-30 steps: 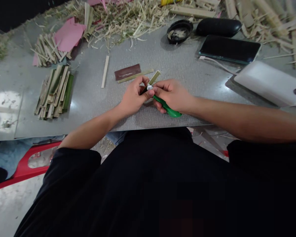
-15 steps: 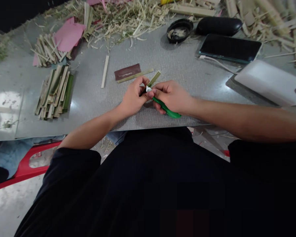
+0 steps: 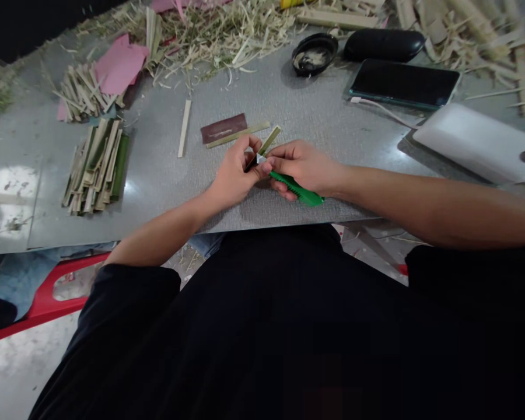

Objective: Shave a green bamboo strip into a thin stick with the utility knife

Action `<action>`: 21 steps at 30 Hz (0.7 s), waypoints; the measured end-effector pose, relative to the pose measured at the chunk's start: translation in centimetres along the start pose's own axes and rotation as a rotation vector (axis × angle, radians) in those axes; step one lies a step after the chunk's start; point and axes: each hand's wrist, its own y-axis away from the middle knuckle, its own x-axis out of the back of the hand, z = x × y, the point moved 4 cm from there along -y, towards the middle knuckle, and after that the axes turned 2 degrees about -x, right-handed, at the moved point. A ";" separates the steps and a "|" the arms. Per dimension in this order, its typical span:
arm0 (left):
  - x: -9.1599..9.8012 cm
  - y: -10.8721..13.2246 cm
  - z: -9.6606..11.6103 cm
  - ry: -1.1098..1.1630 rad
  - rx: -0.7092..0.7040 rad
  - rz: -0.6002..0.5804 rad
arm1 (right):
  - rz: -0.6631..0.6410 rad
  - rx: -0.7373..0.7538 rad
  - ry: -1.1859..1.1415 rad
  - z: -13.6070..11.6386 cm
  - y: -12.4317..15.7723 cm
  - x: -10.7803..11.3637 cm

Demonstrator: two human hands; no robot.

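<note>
The right hand (image 3: 306, 166) grips one green-handled knife (image 3: 304, 191), its blade by one bamboo strip (image 3: 271, 139); the left hand (image 3: 237, 172) pinches that strip, which slants up between the hands. Both work over a grey table (image 3: 157, 186), just inside its near edge, with pale floor (image 3: 35, 361) below. Open tabletop runs leftward to two piles of cut pieces (image 3: 97, 166) (one partly under pink paper (image 3: 121, 64)) and rightward toward one white device (image 3: 476, 143). Beyond the hands lie two loose strips (image 3: 184, 128), one brown pad (image 3: 224, 128), one phone (image 3: 405, 83) and one black dish (image 3: 315, 53).
</note>
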 end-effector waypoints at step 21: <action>0.2 0.0 -0.2 -0.034 -0.025 0.007 | 0.020 0.011 0.018 -0.3 0.5 -0.4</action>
